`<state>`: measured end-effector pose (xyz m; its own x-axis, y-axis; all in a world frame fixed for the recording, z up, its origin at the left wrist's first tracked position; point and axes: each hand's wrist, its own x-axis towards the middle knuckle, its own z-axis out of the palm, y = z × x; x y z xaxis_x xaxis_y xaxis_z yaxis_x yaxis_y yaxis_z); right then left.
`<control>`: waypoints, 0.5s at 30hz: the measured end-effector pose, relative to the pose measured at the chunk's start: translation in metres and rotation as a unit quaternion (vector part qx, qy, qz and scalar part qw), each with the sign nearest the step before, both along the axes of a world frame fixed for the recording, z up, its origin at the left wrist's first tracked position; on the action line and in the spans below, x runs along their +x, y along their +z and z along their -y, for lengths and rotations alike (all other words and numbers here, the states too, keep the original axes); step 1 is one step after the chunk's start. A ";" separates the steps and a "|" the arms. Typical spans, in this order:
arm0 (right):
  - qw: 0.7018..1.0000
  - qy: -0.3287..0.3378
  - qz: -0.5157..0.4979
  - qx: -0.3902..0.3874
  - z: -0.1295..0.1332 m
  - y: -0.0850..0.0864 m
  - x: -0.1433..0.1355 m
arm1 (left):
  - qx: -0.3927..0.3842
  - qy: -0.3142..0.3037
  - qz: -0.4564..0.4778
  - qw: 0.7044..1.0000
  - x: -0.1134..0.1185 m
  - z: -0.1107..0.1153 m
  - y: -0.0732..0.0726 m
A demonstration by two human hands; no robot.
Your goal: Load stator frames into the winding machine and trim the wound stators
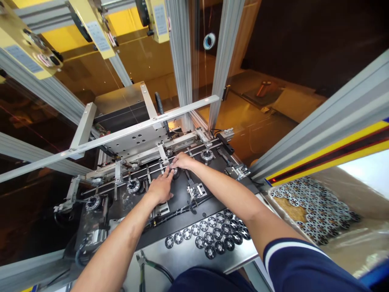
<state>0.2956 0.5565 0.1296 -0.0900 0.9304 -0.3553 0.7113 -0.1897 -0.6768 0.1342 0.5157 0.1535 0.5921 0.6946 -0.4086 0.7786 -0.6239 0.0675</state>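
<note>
Both my hands meet over a small round motor part [175, 173] seated in the middle of the machine's black bed, and they partly cover it. My left hand [162, 187] reaches in from the near left with fingers stretched out, the fingertips at the part's left edge. From the right comes my right hand [182, 161], its fingers pinched together at the part's upper side. What the pinch holds is hidden. Similar round parts sit in the stations beside it: one spoked part [133, 185] to the left, another [93, 202] farther left, and a third [207, 155] to the right.
Several black round parts [209, 251] lie in rows on the metal ledge in front. Green-handled pliers [141, 263] lie near my body. A lined box [326, 211] of stacked ring-shaped parts stands right. A metal bar [121, 134] crosses above the bed; yellow units [95, 30] hang overhead.
</note>
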 end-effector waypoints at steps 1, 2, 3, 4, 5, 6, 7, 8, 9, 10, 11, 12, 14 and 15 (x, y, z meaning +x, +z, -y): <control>1.000 0.000 0.007 0.015 0.005 0.007 -0.001 | 0.000 0.001 0.000 1.000 0.000 0.001 0.002; 0.999 0.000 0.014 0.034 0.013 0.015 0.000 | 0.000 0.002 0.000 1.000 -0.001 0.002 0.004; 0.998 0.000 0.022 0.056 0.024 0.023 0.003 | 0.000 0.003 0.001 1.000 -0.002 0.004 0.007; 0.996 0.001 0.031 0.080 0.036 0.032 0.009 | 0.000 0.003 0.003 1.000 -0.004 0.006 0.011; 0.994 0.001 0.040 0.103 0.049 0.040 0.018 | 0.001 0.003 0.007 1.000 -0.005 0.009 0.016; 0.991 0.000 0.052 0.123 0.063 0.048 0.031 | 0.004 0.002 0.014 1.000 -0.005 0.012 0.021; 0.988 -0.004 0.068 0.138 0.076 0.055 0.048 | 0.007 -0.002 0.023 1.000 -0.004 0.015 0.027; 0.985 -0.014 0.086 0.147 0.086 0.060 0.067 | 0.011 -0.008 0.035 0.999 0.000 0.017 0.033; 0.982 -0.032 0.109 0.151 0.093 0.064 0.087 | 0.016 -0.019 0.049 0.999 0.007 0.018 0.038; 0.979 -0.052 0.134 0.148 0.097 0.066 0.107 | 0.020 -0.033 0.064 0.997 0.017 0.018 0.041; 0.976 -0.067 0.156 0.139 0.096 0.066 0.125 | 0.022 -0.051 0.079 0.995 0.030 0.018 0.043; 0.974 -0.073 0.172 0.126 0.093 0.064 0.140 | 0.024 -0.070 0.091 0.993 0.045 0.016 0.043; 0.976 -0.057 0.187 0.098 0.080 0.057 0.158 | 0.025 -0.107 0.106 0.988 0.079 0.010 0.036; 0.978 -0.040 0.187 0.085 0.072 0.052 0.161 | 0.025 -0.122 0.108 0.986 0.095 0.007 0.031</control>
